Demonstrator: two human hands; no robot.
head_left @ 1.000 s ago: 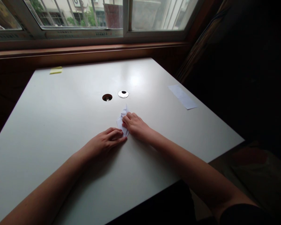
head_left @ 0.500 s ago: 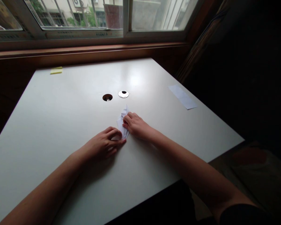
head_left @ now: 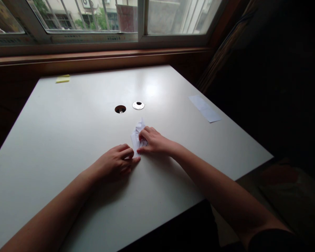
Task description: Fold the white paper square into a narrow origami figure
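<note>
A small folded white paper (head_left: 136, 133) lies on the white table (head_left: 68, 133), pointing away from me. My right hand (head_left: 153, 141) presses on its right side, fingers curled and pinching the fold near its near tip. My left hand (head_left: 118, 161) rests on the table just left of the paper's near tip, fingers curled, fingertips touching that end. Most of the paper's near part is hidden under my fingers.
Two round cable holes sit in the table past the paper: an open one (head_left: 120, 109) and one with a silver ring (head_left: 138, 105). A white paper strip (head_left: 204, 108) lies near the right edge. A yellow sticky pad (head_left: 62, 79) sits at the far left corner below the window.
My right hand has slid a little toward me along the paper's fold. My left hand has drawn slightly back and down, its fingers more curled.
</note>
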